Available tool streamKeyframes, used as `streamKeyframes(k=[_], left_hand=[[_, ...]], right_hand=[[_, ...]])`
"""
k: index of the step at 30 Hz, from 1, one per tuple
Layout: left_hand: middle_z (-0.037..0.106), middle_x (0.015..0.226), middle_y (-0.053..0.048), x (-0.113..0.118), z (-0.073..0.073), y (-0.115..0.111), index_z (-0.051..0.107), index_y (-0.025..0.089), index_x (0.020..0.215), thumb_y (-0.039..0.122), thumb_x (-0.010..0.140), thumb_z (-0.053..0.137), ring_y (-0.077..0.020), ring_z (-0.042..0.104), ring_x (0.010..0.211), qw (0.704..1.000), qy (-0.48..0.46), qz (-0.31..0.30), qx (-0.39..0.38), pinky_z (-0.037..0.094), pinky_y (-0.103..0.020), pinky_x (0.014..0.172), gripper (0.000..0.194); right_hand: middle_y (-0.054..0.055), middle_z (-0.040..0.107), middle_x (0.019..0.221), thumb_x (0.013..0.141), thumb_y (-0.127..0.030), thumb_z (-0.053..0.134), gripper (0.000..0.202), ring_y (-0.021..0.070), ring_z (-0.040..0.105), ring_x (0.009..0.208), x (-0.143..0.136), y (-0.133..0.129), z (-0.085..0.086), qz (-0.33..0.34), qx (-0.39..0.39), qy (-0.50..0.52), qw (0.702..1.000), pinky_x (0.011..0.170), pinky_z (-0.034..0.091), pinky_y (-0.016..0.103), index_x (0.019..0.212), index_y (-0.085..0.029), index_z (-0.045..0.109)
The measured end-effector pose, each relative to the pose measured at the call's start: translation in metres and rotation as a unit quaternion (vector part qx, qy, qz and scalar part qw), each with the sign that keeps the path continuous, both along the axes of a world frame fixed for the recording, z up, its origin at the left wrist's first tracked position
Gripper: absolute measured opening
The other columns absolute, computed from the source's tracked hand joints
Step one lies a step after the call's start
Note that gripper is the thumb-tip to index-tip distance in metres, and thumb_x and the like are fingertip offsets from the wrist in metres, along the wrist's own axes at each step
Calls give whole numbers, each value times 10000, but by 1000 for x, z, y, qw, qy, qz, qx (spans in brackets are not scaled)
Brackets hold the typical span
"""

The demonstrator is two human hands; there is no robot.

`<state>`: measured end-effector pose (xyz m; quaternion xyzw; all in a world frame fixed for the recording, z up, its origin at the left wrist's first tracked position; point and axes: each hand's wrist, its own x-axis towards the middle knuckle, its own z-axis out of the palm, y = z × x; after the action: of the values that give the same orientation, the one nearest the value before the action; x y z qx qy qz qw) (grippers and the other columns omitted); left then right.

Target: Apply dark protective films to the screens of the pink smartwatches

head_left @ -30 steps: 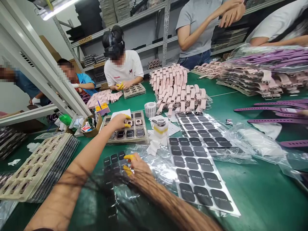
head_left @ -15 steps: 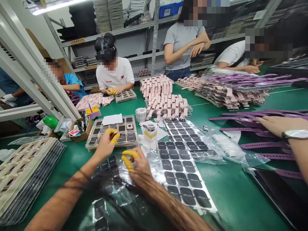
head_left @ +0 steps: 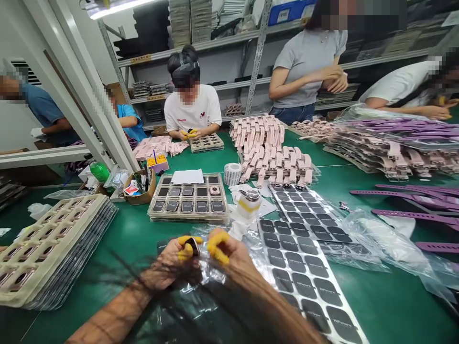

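My left hand [head_left: 165, 262], with yellow finger cots on its fingertips, pinches a small smartwatch body [head_left: 192, 245] with a dark face. Close beside it on the right is my right hand [head_left: 234, 253], its cotted thumb and finger curled together; whatever may lie between them is too small to tell. Both are above clear plastic film on the green table. Just beyond them a clear compartment tray [head_left: 188, 218] holds dark square pieces and one watch body. To the right lies a sheet of black square stickers [head_left: 294, 262]. Strands of hair blur part of my forearms.
A stack of watch trays [head_left: 53, 243] stands at left. Behind are a white lidded bottle [head_left: 248, 206], a label roll [head_left: 232, 174] and piled pink straps [head_left: 276, 162]. Purple straps [head_left: 412, 196] lie at right. Several co-workers are around the table; one wears a headset [head_left: 184, 74].
My left hand has come back from the tray towards my right hand and now shows a watch body. My right fingers have curled together. The view has swung left; the co-worker's hand at right is gone.
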<state>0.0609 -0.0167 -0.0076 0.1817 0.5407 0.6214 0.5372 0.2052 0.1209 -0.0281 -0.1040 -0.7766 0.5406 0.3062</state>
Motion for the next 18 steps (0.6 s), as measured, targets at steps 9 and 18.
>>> streamKeyframes(k=[9,18], left_hand=[[644,799,39,-12,-12,15,562,191,1091,687,660,888,-96,625,558,985,139,101,2,573,-266,629,733],[719,951,-30,-13,-19,11,653,192,1212,339,561,998,-119,676,710,980,189,45,-42,561,-250,709,752]], right_hand=[[45,685,1044,894,-325,777,194,173,626,861,13,26,7,-60,230,-260,936,681,404,268,1062,-231,751],[155,645,1262,967,-228,665,190,271,562,1113,10,50,-13,-286,279,-333,854,670,339,319,1108,-181,783]])
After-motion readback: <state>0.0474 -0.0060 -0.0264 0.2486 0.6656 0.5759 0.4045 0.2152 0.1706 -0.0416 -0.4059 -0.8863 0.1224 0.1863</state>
